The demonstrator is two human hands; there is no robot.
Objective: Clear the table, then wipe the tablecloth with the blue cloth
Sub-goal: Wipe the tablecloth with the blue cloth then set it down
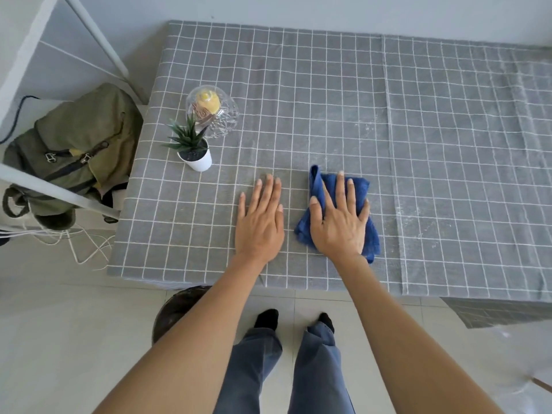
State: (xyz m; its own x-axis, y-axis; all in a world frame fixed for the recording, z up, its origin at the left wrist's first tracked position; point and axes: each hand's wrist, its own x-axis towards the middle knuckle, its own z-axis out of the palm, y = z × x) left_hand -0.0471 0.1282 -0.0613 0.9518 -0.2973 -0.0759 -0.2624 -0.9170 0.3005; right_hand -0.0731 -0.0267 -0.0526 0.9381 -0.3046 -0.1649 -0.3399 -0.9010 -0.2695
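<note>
Grey checked tablecloth (328,100) over the surface, my left hand (260,218) flat on it, fingers straight, my right hand (339,218) beside it, spread, pressing the blue cloth (363,186), potted plant (191,147) beyond my left hand.

Person, head-cam view. Arms: bare to top of frame, no sleeves visible. Left hand (259,222) & right hand (339,221): bare, no gloves, rings or watch seen. Legs: blue denim jeans (298,369), wide hems. Feet: black socks (266,318), no shoes.
</note>
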